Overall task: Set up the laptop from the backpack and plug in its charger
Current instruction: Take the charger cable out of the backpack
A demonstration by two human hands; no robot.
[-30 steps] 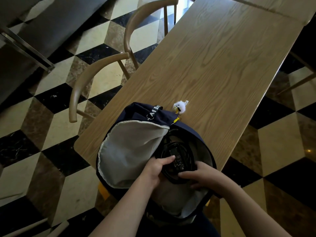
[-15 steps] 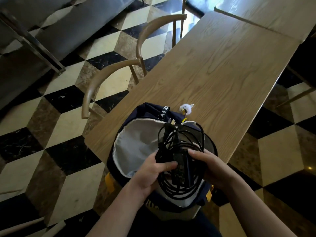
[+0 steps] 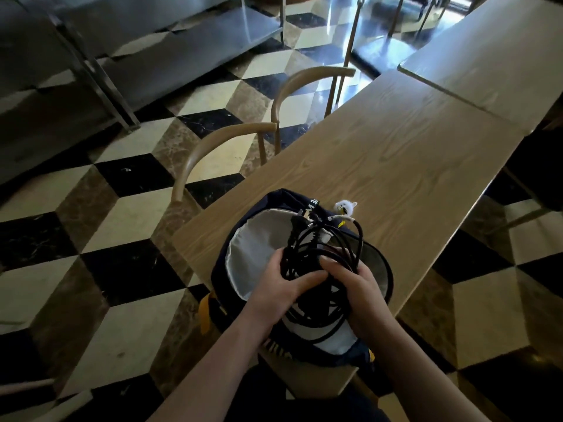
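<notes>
head view: left hand [image 3: 281, 289] and right hand [image 3: 359, 292] both grip the coiled charger [image 3: 320, 260] above the open backpack [image 3: 243, 263]. judged light, floppy, tangle-prone; hold the brick, not loose loops.

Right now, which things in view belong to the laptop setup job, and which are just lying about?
Part of the job:
charger cable bundle, gripped by left hand and right hand
open backpack
wooden table

Lying about:
white plush keychain
two wooden chairs
second table
</notes>
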